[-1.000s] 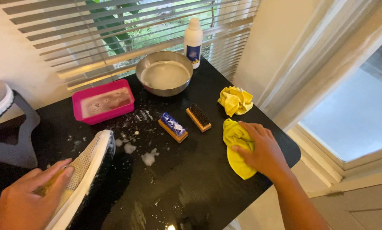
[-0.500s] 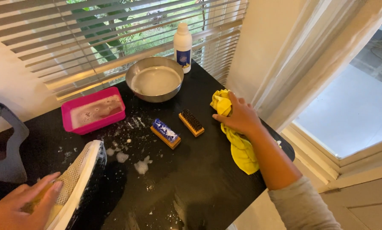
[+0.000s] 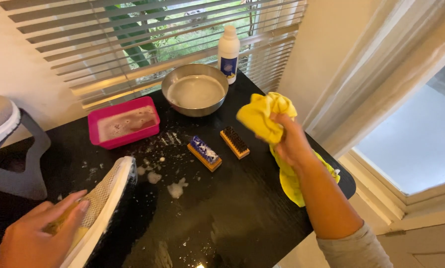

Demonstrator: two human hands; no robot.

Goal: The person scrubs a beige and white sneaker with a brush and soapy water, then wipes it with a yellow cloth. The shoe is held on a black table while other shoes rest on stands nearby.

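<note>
Left hand [image 3: 31, 238] at 8 o'clock, fingers wrapped over the white mesh sneaker [image 3: 103, 208], sole edge resting on the black desk [image 3: 222, 228]. Pink tub [image 3: 125, 123] of sudsy water at 10 o'clock, foam blobs [image 3: 175, 188] just beside the shoe toe. Steel bowl [image 3: 195, 89] at 12, white bottle [image 3: 228, 47] just behind it. Two wooden brushes [image 3: 220, 148] mid-desk, side by side, apart. Right hand [image 3: 289, 141] at 2 o'clock, raised off the desk, fingers clenched on a bunched yellow cloth [image 3: 262, 116]; second yellow cloth [image 3: 294, 183] lies under the forearm at the desk edge.
</note>
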